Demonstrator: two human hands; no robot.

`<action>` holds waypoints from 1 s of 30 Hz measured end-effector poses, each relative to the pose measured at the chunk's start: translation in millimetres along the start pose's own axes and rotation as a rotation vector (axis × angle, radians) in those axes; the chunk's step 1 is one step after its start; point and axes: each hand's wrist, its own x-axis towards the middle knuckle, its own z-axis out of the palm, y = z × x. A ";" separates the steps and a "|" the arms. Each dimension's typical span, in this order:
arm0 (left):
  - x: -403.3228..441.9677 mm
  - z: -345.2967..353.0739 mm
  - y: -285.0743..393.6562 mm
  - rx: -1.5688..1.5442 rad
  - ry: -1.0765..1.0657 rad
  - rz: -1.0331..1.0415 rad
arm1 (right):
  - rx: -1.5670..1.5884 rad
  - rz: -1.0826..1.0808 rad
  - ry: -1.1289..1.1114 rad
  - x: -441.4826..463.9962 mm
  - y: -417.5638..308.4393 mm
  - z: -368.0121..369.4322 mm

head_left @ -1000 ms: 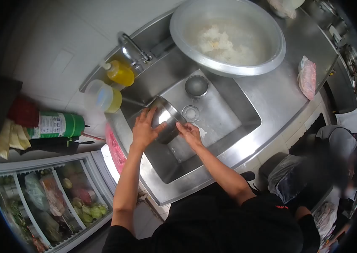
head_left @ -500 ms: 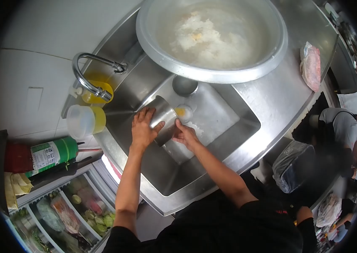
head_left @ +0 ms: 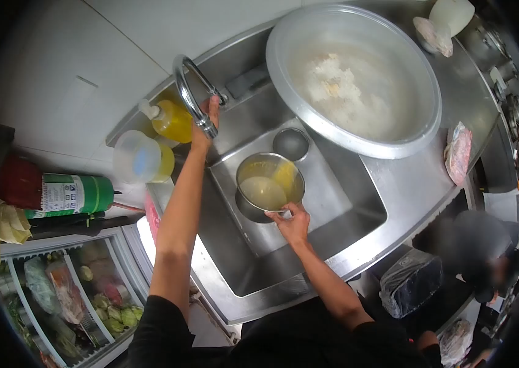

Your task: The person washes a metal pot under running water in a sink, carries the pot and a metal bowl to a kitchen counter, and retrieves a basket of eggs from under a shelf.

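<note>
My right hand (head_left: pixel 292 224) grips the rim of a metal pot (head_left: pixel 248 202) in the sink (head_left: pixel 339 208). The pot tilts so that its mouth faces me; cloudy yellowish liquid and something yellow show inside. Up at the left, my left hand (head_left: pixel 205 127) is closed at the base of the chrome faucet (head_left: pixel 184 80), with the spout hiding part of its fingers. Behind the pot, a round dark drain or bowl (head_left: pixel 290 145) sits on the sink floor.
A large basin (head_left: pixel 357 150) of cloudy water with a white mass stands beyond the sink. Left of the faucet are a yellow soap bottle (head_left: pixel 172 121) and a plastic tub (head_left: pixel 133 156). A wrapped pink package (head_left: pixel 457 154) lies on the right counter. An open drawer (head_left: pixel 75 264) holds vegetables.
My left hand has left the pot and moved up to the faucet. The pot, earlier on its side, is now turned mouth toward me, with my right hand on its rim. The view has shifted.
</note>
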 end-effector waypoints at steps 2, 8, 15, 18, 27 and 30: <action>-0.1 8.8 2.6 -0.011 -0.127 -0.123 | 0.006 -0.093 0.063 0.5 -7.4 -7.3; -1.5 30.0 -26.1 -0.544 0.094 -0.167 | 0.009 -0.242 0.113 10.9 -8.0 -6.5; -69.0 -10.2 -40.1 -0.447 -0.135 -0.692 | 0.005 -0.319 0.137 21.6 -23.5 -7.2; -125.3 -30.6 -2.3 -0.270 -0.317 -0.887 | 0.021 -0.373 0.129 26.8 -25.1 -3.9; -192.1 -27.8 -23.3 -0.345 -0.070 -0.572 | -0.125 -0.426 0.017 22.2 -53.9 -4.4; -200.2 -24.7 -33.3 -0.003 -0.012 -0.279 | -0.087 -0.394 0.049 30.5 -68.4 23.8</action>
